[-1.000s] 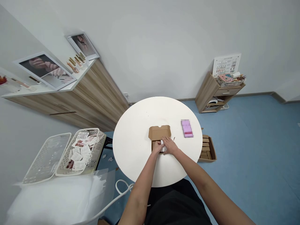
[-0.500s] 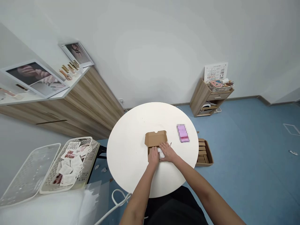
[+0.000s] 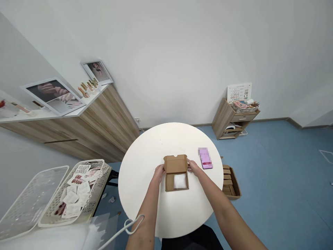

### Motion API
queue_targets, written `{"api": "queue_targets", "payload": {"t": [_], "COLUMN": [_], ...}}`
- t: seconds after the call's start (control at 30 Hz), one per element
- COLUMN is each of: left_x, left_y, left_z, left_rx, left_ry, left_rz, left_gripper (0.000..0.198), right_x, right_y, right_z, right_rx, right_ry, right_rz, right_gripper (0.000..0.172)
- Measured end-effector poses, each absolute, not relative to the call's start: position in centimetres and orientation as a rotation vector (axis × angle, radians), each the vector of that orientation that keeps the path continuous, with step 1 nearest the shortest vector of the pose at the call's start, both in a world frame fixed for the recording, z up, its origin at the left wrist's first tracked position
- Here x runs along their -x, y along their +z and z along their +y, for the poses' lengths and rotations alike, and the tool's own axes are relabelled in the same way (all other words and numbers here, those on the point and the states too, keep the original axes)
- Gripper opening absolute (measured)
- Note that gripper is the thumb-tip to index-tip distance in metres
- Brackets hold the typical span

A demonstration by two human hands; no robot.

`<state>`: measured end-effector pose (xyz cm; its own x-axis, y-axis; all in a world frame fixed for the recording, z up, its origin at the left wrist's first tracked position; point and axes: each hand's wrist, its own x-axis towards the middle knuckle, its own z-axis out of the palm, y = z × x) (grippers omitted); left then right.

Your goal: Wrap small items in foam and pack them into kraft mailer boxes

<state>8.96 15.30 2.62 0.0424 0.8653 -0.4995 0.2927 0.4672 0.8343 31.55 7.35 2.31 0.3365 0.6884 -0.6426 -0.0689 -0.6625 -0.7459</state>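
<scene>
An open cardboard box [image 3: 170, 182] lies on the round white table [image 3: 140, 201], its lid [image 3: 176, 164] folded back toward the wall. Inside, at the right, sits a white packet [image 3: 180, 181]. My left hand [image 3: 159, 172] is at the left side of the lid, its fingers curled round that edge. At the lid's right side, my right hand [image 3: 191, 166] touches the edge with its fingers partly hidden. A purple phone-like object [image 3: 205, 158], pixelated, lies to the right of my right hand.
A carton [image 3: 235, 184] of brown boxes stands on the floor right of the table. White baskets [image 3: 104, 173] with cards and packets stand at the left. Behind are a wooden cabinet [image 3: 104, 118] and a small shelf unit [image 3: 221, 118]. A white cable [image 3: 117, 234] hangs near my left arm.
Both hands have moved out of the box and apart, to the two sides of the lid. The white packet and the box's inside now show fully. The view has shifted slightly.
</scene>
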Motion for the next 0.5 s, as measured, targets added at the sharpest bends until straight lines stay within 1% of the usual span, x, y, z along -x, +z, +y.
{"api": "queue_targets", "payload": {"t": [0.07,0.2,0.27,0.43,0.5], "left_x": [-9.2,-8.7,-8.3,-7.3,-7.0], "left_y": [2.8,3.5,3.8,4.7,4.9], "left_z": [15.5,15.2,14.8,13.1,12.1], "left_rx": [-1.046,-1.069,-1.113,-1.349,-1.498], "left_ry": [0.535,0.439,0.406,0.381,0.38], "left_rz": [1.482,1.432,1.385,1.276,1.26], "left_gripper": [0.029,0.049,0.051,0.05,0.052], "right_x": [-31.1,-31.1,-31.3,-30.8,-30.2], "right_y": [2.9,4.3,4.9,6.4,6.9], "right_z": [8.1,8.0,7.3,4.2,2.9], "right_rx": [1.862,1.849,1.872,2.104,2.141], "right_ry": [1.425,1.379,1.298,0.974,0.916], "right_rz": [-0.554,-0.6,-0.738,-1.131,-1.206], "right_gripper": [0.039,0.035,0.034,0.029,0.032]}}
